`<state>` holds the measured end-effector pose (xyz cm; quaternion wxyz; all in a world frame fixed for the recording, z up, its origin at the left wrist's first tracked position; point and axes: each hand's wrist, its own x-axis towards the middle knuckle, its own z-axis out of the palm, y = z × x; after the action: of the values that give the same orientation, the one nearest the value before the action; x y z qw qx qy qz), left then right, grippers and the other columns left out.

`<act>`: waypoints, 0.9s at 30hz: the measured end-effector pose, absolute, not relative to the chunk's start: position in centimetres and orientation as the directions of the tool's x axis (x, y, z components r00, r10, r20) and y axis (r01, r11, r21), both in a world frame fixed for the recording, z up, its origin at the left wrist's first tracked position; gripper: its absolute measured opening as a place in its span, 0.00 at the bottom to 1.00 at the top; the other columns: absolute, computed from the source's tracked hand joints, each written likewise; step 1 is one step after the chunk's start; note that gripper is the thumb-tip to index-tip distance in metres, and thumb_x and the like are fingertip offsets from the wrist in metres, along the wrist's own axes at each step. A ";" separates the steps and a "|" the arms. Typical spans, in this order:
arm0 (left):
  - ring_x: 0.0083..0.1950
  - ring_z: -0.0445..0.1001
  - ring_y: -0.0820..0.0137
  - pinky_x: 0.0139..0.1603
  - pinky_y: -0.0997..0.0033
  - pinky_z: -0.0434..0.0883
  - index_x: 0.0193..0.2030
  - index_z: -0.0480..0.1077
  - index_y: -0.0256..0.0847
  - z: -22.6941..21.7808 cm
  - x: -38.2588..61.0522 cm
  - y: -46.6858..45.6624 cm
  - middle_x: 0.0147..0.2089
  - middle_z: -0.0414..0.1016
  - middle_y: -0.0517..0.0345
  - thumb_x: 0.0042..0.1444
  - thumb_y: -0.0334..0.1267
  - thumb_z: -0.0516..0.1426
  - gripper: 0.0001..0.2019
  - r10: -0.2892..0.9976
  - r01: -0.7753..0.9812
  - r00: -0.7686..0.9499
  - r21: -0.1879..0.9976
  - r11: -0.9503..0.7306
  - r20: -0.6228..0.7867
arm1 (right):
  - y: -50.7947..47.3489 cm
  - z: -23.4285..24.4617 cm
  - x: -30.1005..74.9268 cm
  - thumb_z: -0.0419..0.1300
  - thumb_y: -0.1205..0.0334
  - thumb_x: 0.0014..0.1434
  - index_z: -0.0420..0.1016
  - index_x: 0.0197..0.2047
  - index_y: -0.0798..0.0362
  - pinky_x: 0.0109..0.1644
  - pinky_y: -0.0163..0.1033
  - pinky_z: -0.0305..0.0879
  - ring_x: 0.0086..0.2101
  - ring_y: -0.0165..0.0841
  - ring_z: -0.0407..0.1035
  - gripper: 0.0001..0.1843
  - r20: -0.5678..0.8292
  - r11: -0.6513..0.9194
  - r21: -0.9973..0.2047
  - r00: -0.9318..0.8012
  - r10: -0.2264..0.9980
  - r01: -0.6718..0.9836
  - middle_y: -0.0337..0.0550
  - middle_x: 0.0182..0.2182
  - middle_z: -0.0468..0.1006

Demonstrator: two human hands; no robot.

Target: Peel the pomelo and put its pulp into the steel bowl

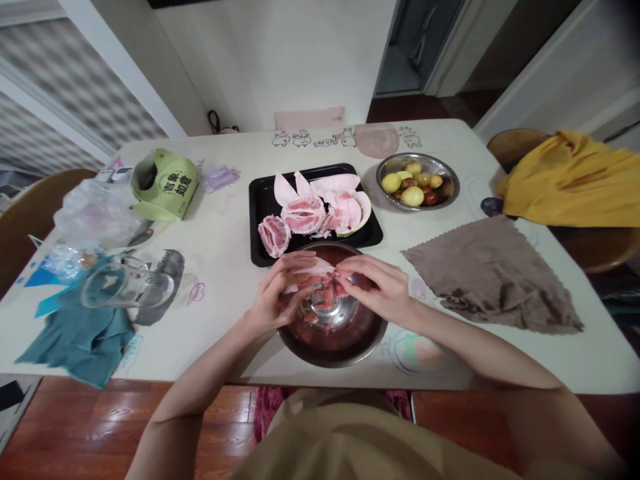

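Over a steel bowl (345, 347), my left hand (285, 287) is wrapped round a pomelo segment (316, 270) with pale membrane and pink flesh. My right hand (373, 283) pinches the segment's right end between thumb and fingers. Loose pieces of pink pomelo flesh (311, 319) lie inside the bowl. Just behind it is a black tray (257, 200), holding a peeled pomelo half (304, 215), a smaller peeled chunk (275, 236) and thick pieces of rind (343, 183).
A metal bowl of green and brown fruit (453, 190) stands behind right. A brown cloth (493, 273) lies to the right. At left are a glass pitcher (130, 283), a teal cloth (85, 333), a plastic bag (95, 213) and a green paper box (167, 187).
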<state>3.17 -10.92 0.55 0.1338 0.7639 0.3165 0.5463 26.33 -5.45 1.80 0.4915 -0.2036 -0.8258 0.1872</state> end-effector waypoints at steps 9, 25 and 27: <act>0.62 0.77 0.53 0.57 0.43 0.80 0.53 0.68 0.44 0.1 3.4 -11.2 0.56 0.76 0.47 0.61 0.26 0.63 0.17 0.610 0.421 0.182 0.499 -0.757 0.771 | -5.7 1.7 26.5 0.61 0.72 0.66 0.77 0.46 0.52 0.42 0.36 0.79 0.35 0.31 0.79 0.08 0.737 0.849 -0.452 -0.422 0.529 0.274 0.43 0.37 0.84; 0.61 0.77 0.58 0.60 0.44 0.79 0.56 0.65 0.46 0.2 3.4 -11.3 0.57 0.73 0.53 0.63 0.31 0.62 0.17 0.651 0.425 0.018 0.584 -0.692 0.759 | -5.3 1.8 26.6 0.62 0.67 0.67 0.77 0.44 0.52 0.40 0.36 0.77 0.35 0.31 0.78 0.04 0.615 0.751 -0.610 -0.446 0.650 0.253 0.42 0.36 0.82; 0.61 0.77 0.58 0.61 0.44 0.78 0.55 0.65 0.45 0.3 3.4 -11.4 0.56 0.74 0.52 0.63 0.31 0.62 0.17 0.658 0.426 0.009 0.593 -0.683 0.753 | -5.3 1.8 26.5 0.64 0.66 0.66 0.77 0.46 0.52 0.41 0.36 0.78 0.35 0.31 0.78 0.05 0.582 0.707 -0.672 -0.434 0.688 0.221 0.42 0.37 0.82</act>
<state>3.41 -11.40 0.30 0.0988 0.7032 0.3853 0.5892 26.55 -5.31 1.82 0.4514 -0.2818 -0.8061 0.2589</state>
